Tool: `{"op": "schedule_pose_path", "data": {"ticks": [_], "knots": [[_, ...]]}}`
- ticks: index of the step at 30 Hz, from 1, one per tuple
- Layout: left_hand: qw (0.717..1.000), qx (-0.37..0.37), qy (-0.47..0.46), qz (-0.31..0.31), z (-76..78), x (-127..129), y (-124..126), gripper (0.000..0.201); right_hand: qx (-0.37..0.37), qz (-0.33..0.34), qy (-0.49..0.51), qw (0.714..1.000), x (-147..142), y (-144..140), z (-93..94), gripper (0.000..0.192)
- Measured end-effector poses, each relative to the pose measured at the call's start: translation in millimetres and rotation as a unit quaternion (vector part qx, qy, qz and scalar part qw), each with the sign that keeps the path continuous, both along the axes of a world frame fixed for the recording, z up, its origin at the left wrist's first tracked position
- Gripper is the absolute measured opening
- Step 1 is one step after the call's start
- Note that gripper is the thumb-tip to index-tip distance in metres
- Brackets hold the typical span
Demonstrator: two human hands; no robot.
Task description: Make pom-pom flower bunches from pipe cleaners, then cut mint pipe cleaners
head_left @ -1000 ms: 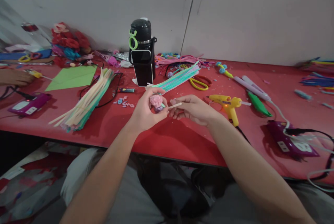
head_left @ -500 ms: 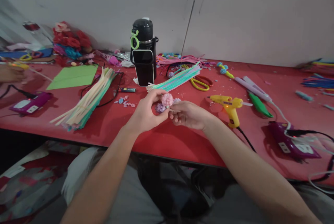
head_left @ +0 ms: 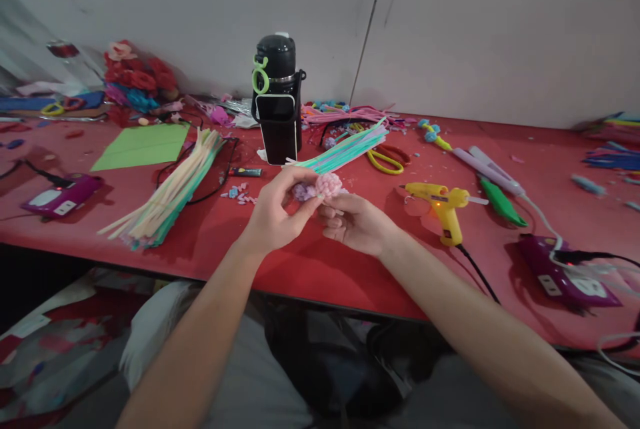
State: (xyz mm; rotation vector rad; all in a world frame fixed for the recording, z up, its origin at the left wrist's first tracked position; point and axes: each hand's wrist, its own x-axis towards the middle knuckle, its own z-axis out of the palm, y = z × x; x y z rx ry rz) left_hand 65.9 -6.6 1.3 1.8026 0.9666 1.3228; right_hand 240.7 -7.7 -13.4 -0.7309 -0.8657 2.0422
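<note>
Between my hands, just above the red table, is a small cluster of fluffy pipe-cleaner flowers (head_left: 329, 185), one pink and one purple, with a paler bit at the right. My left hand (head_left: 279, 212) curls around its left side, thumb and fingers closed on it. From the right, my right hand (head_left: 356, 221) pinches the lower part of the cluster, its fingers bent. The fingertips partly hide where the flowers join. Right of my hands lies a yellow hot glue gun (head_left: 443, 202) with a glue stick in its back and a small orange light.
Pipe-cleaner bundles lie to the left (head_left: 175, 195) and behind my hands (head_left: 345, 149). A black bottle (head_left: 277, 69) with a phone (head_left: 278, 132) in front stands at the back. Scissors (head_left: 385, 161), a lilac straightener (head_left: 487, 169) and purple power strips (head_left: 567, 275) are also here.
The flower cluster has turned slightly in my hands, the pink flower shifting right. My right hand has moved a little left. Another person's hand at the far left has gone from view.
</note>
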Motion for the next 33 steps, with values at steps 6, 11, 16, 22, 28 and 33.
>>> {"op": "schedule_pose_path", "data": {"ticks": [6,11,16,22,28,33], "knots": [[0.999,0.017,-0.035,-0.018,-0.1,5.7,-0.6,0.024,0.061,-0.069,0.004,0.996,-3.8,0.0,-3.8,0.029],[0.999,-0.009,-0.034,0.015,0.9,8.3,-1.5,0.023,0.102,-0.135,-0.049,0.984,-2.3,1.2,-2.1,0.027],[0.999,-0.009,-0.033,0.033,1.9,7.6,1.7,0.013,0.166,-0.163,-0.11,0.966,-0.7,0.9,0.3,0.029],[0.995,-0.095,-0.033,0.005,4.9,4.4,6.1,0.015,0.261,-0.191,-0.192,0.927,3.0,2.1,-0.6,0.026],[0.975,-0.203,-0.055,-0.074,-0.2,-4.3,10.6,0.032,0.369,-0.178,-0.291,0.864,12.0,4.5,1.5,0.03],[0.978,-0.187,0.025,-0.092,-0.1,-9.2,13.2,0.026,0.375,-0.152,-0.371,0.836,18.0,7.0,-1.5,0.032]]}}
